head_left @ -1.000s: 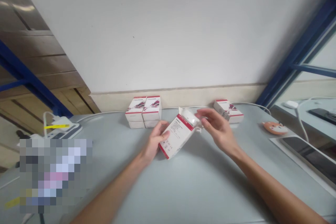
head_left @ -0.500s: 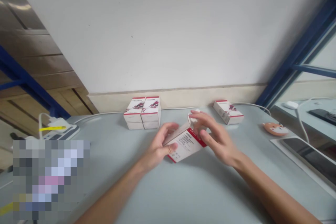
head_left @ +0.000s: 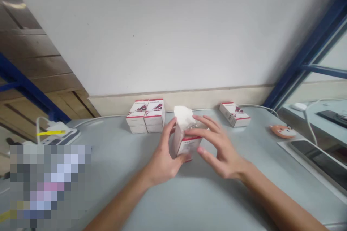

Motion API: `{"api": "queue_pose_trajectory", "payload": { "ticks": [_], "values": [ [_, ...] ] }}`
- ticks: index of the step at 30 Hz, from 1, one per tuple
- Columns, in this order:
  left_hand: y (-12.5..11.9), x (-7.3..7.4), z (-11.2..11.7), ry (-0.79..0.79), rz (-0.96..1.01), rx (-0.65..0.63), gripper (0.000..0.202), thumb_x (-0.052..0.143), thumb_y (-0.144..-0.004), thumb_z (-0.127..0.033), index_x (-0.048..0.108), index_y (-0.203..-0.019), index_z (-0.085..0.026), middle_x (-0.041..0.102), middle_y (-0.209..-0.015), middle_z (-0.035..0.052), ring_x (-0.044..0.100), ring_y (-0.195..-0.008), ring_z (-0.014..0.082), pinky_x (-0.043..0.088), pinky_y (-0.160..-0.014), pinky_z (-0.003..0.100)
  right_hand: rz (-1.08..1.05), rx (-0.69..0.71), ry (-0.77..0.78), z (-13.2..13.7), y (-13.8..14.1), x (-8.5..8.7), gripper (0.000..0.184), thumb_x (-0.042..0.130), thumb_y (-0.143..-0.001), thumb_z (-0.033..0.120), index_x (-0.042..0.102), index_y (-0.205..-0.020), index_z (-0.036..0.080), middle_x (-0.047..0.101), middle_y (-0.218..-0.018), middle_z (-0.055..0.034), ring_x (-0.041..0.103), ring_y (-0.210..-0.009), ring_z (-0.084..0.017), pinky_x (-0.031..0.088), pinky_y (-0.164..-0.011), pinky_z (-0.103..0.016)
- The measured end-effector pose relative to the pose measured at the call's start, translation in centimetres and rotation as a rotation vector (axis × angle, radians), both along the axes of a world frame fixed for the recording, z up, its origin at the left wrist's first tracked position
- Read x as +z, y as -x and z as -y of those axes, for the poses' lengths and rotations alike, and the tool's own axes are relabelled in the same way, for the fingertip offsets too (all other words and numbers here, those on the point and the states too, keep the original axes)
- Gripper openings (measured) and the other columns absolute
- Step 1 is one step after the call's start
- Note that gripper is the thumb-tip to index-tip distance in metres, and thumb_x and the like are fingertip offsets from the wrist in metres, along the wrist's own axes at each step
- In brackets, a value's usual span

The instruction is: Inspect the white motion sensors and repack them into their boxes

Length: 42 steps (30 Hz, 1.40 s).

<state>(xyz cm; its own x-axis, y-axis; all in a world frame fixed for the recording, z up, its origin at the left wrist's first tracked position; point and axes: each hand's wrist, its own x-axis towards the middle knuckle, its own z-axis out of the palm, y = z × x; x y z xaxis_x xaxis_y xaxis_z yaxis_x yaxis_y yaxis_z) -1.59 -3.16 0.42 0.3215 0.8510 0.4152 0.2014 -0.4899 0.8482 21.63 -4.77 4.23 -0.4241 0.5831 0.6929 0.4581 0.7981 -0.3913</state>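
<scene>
My left hand (head_left: pixel 162 162) and right hand (head_left: pixel 221 155) clamp the upright white box (head_left: pixel 187 145) over the table (head_left: pixel 217 205), near the stacked boxes (head_left: pixel 145 115). White packing (head_left: pixel 183 117) bulges from its top; I'm fitting it, and it seems to need pressing in.

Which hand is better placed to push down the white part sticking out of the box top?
Probably the right hand: its fingers lie across the upper front of the red-trimmed white box, just below the white part. The left hand wraps the box's side and lower corner, seemingly steadying it.
</scene>
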Motion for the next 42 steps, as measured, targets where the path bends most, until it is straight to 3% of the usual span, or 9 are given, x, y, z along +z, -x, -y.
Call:
{"api": "queue_pose_trajectory", "payload": {
  "ticks": [4, 8, 13, 19, 23, 27, 31, 37, 42],
  "values": [
    [-0.2, -0.9, -0.1, -0.275, 0.033, 0.059, 0.080, 0.075, -0.093, -0.021, 0.027, -0.155, -0.037, 0.058, -0.143, 0.0103, 0.065, -0.127, 0.0258, 0.055, -0.106, 0.044, -0.198, -0.193, -0.139, -0.7, -0.1, -0.4, 0.036, 0.056, -0.099, 0.018, 0.063, -0.133, 0.027, 0.071, -0.132, -0.0106, 0.062, -0.132, -0.032, 0.048, -0.112, -0.054],
    [0.0, -1.6, -0.9, -0.410, 0.019, 0.100, 0.058, 0.076, -0.089, -0.017, 0.036, -0.128, -0.031, 0.058, -0.125, 0.0056, 0.066, -0.109, 0.0179, 0.055, -0.091, 0.030, -0.052, -0.543, 0.016, -3.3, -2.0, -2.1, 0.019, 0.059, -0.100, 0.026, 0.070, -0.115, 0.026, 0.075, -0.116, -0.0093, 0.066, -0.116, -0.034, 0.052, -0.103, -0.054],
    [0.5, -1.1, -1.2, -0.310, 0.005, 0.168, 0.052, 0.078, -0.088, -0.023, 0.039, -0.121, -0.029, 0.058, -0.119, 0.0041, 0.063, -0.104, 0.0178, 0.052, -0.094, 0.032, 0.307, -0.501, 0.216, -5.2, -3.7, -5.4, 0.028, 0.062, -0.101, 0.035, 0.073, -0.125, 0.026, 0.076, -0.130, -0.0084, 0.057, -0.138, -0.039, 0.047, -0.113, -0.059],
    [0.8, 0.1, -1.3, -0.274, -0.034, 0.167, 0.037, 0.074, -0.092, -0.026, 0.046, -0.118, -0.027, 0.062, -0.116, 0.0033, 0.063, -0.102, 0.0178, 0.049, -0.093, 0.030, 0.327, -0.438, 0.293, -5.7, -3.7, -6.5, 0.023, 0.067, -0.100, 0.040, 0.075, -0.117, 0.027, 0.077, -0.129, -0.0058, 0.057, -0.141, -0.037, 0.046, -0.115, -0.058],
    [0.9, 0.3, -1.6, -0.290, -0.035, 0.176, 0.032, 0.074, -0.093, -0.028, 0.051, -0.116, -0.026, 0.063, -0.112, 0.0022, 0.064, -0.104, 0.0182, 0.050, -0.096, 0.030, 0.109, -0.474, 0.129, -5.0, -3.2, -4.3, 0.018, 0.066, -0.100, 0.034, 0.074, -0.113, 0.025, 0.079, -0.116, -0.0086, 0.069, -0.120, -0.035, 0.052, -0.103, -0.055],
    [1.0, 0.3, -1.9, -0.240, -0.035, 0.177, 0.032, 0.077, -0.091, -0.031, 0.057, -0.116, -0.026, 0.068, -0.109, 0.0022, 0.067, -0.103, 0.0199, 0.052, -0.094, 0.031, -0.220, -0.438, -0.090, -2.1, -0.8, 0.8, 0.020, 0.068, -0.100, 0.030, 0.070, -0.119, 0.026, 0.078, -0.116, -0.0080, 0.072, -0.108, -0.028, 0.054, -0.097, -0.046],
    [0.9, 0.4, -2.0, -0.205, 0.036, 0.125, 0.034, 0.079, -0.091, -0.032, 0.061, -0.119, -0.026, 0.071, -0.112, 0.0038, 0.070, -0.105, 0.0224, 0.054, -0.093, 0.034, -0.039, -0.267, -0.088, -0.6, 2.9, 4.7, 0.014, 0.072, -0.099, 0.024, 0.072, -0.112, 0.028, 0.079, -0.113, -0.0041, 0.070, -0.112, -0.025, 0.049, -0.100, -0.043],
    [0.4, -0.7, -1.9, -0.130, 0.204, 0.042, 0.046, 0.076, -0.094, -0.027, 0.047, -0.130, -0.029, 0.068, -0.120, 0.0057, 0.070, -0.108, 0.0210, 0.055, -0.096, 0.036, 0.158, -0.187, 0.192, -2.7, 4.5, 5.8, 0.005, 0.075, -0.095, 0.022, 0.074, -0.097, 0.026, 0.079, -0.099, -0.0001, 0.070, -0.100, -0.022, 0.046, -0.097, -0.042],
    [0.4, -1.3, -2.1, -0.117, 0.223, 0.029, 0.049, 0.076, -0.093, -0.029, 0.043, -0.129, -0.031, 0.065, -0.124, 0.0066, 0.069, -0.109, 0.0218, 0.055, -0.096, 0.037, 0.258, -0.168, 0.223, -3.0, 3.8, 6.5, 0.009, 0.068, -0.100, 0.022, 0.075, -0.096, 0.025, 0.077, -0.102, -0.0021, 0.066, -0.099, -0.022, 0.047, -0.091, -0.040]
  ]
}}
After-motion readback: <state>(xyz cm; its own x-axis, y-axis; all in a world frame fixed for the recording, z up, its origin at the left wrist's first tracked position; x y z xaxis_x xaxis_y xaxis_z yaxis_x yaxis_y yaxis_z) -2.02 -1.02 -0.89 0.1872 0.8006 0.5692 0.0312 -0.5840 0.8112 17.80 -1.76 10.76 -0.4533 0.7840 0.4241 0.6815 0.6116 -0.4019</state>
